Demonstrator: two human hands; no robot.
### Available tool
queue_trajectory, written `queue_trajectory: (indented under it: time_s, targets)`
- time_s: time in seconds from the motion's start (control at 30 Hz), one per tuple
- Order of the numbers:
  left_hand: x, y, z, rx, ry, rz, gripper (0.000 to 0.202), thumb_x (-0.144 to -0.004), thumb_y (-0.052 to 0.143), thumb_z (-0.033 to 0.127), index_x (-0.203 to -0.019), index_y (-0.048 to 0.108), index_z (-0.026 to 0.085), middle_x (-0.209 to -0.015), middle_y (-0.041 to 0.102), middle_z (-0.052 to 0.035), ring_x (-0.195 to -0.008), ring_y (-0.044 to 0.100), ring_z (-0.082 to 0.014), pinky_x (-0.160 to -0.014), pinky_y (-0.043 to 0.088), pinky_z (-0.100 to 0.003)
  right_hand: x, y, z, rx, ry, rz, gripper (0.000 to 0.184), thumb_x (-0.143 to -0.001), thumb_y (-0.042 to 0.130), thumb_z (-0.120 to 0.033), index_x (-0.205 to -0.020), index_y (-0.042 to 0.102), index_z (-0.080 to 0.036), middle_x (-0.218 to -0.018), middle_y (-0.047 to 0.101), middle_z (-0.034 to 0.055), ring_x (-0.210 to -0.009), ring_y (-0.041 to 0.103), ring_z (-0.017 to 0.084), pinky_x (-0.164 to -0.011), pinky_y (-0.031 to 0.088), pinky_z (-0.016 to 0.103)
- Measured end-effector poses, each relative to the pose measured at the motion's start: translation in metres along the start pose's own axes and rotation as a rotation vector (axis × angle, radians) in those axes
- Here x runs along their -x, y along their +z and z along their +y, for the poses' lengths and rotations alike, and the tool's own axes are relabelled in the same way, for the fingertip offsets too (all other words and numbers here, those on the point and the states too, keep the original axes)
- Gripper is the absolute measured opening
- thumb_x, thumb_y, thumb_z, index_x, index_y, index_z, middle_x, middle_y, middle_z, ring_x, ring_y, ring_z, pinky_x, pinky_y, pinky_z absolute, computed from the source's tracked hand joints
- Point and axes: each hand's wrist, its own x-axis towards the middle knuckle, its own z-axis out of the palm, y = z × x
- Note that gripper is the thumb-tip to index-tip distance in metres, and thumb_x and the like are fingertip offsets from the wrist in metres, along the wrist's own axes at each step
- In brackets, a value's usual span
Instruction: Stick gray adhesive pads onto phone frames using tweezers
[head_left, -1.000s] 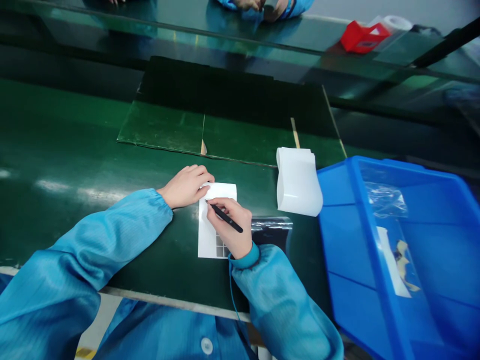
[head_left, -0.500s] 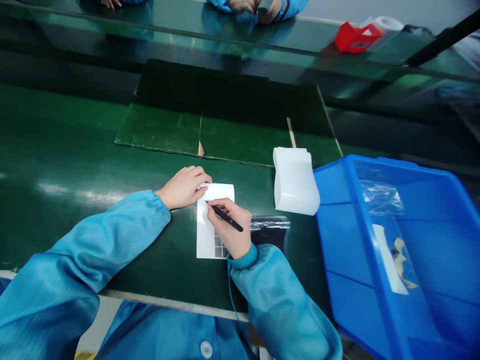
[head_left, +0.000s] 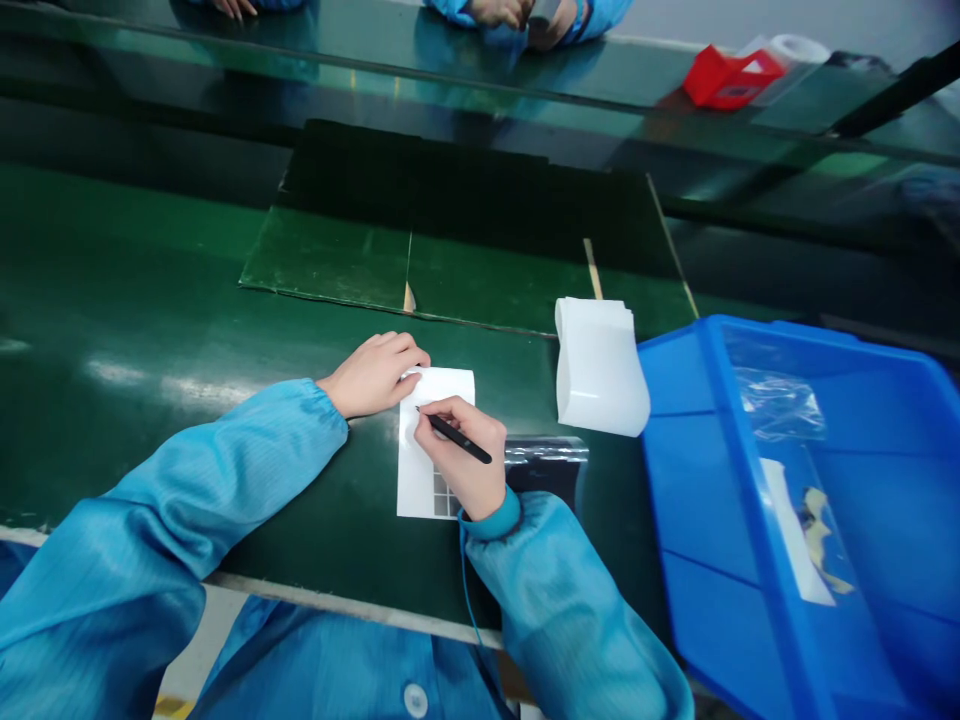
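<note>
1. Our right hand [head_left: 459,458] is closed in a narrow pinch around a pair of black tweezers [head_left: 460,440], whose tips come down at the white backing sheet [head_left: 454,390] near the center of the frame.
2. Our left hand [head_left: 373,375] lies just left of it, loosely curled, not gripping, with its fingertips [head_left: 414,372] pressing the sheet's upper left corner.
3. The sheet lies flat on the green bench mat [head_left: 135,300]. A small grid of dark squares [head_left: 444,503] shows on its lower part, just below our right hand.
4. Just to the right lies a dark glossy film strip [head_left: 546,465], partly under our right sleeve.
5. Beyond it, a curled white stack of sheets [head_left: 601,367] stands beside the blue plastic tray [head_left: 679,500] at the right of the frame. The tray holds a clear plastic bag [head_left: 780,403] and a white strip [head_left: 793,530].
6. At the top of the frame, across the bench, a co-worker's hands [head_left: 517,12] work near a red box [head_left: 731,78].
</note>
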Motion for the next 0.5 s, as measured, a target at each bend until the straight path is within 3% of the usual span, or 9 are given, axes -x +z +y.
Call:
queue_trajectory:
  time_s: [0.17,0.33,0.5]
  targets:
    - [-0.002,0.001,0.000,-0.035,-0.028,-0.002,0.021,-0.095,0.051,0.023,-0.110,0.064,0.018,-0.106,0.062,-0.0068,-0.101,0.055,-0.0235,-0.091,0.043,-0.038,-0.001,-0.001,0.004,-0.016,-0.050,-0.081,0.011,-0.083,0.066,-0.017,-0.087,0.072,-0.025,-0.081,0.074,-0.0014,-0.072,0.069,0.018,-0.072,0.053,0.029]
    - [-0.007,0.002,0.001,-0.114,-0.033,-0.031,0.024,-0.094,0.055,0.026,-0.115,0.065,0.019,-0.109,0.063,-0.0053,-0.103,0.057,-0.0215,-0.092,0.044,-0.034,-0.004,-0.004,0.015,-0.062,-0.085,-0.116,0.009,-0.091,0.064,-0.030,-0.096,0.071,-0.027,-0.094,0.075,-0.0010,-0.082,0.070,0.019,-0.079,0.053,0.028]
    - [-0.012,0.004,-0.004,-0.183,-0.051,-0.027,0.027,-0.095,0.055,0.029,-0.118,0.065,0.020,-0.110,0.064,-0.0039,-0.101,0.058,-0.0204,-0.092,0.045,-0.033,-0.009,-0.004,0.030,-0.055,-0.064,-0.071,0.020,-0.087,0.063,-0.043,-0.094,0.071,-0.026,-0.090,0.074,-0.0009,-0.074,0.072,0.019,-0.069,0.055,0.023]
